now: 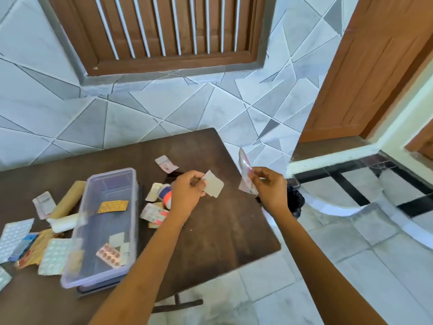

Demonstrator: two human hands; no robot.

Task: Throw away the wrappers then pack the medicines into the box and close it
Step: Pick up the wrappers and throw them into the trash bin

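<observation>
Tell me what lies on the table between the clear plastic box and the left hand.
Head view: between the clear plastic box and the left hand lie blister strips and a small bottle.

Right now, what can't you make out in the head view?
- Black bin bag: mostly hidden behind the right hand and the table edge; its opening is unseen.
- Bottle: partly covered by the left hand; label blurred.
- Silver blister packs: cut off by the left frame edge.
- Print on the clear wrapper and the pale wrapper: too blurred to read.
- Box lid: cannot tell where it is.
</observation>
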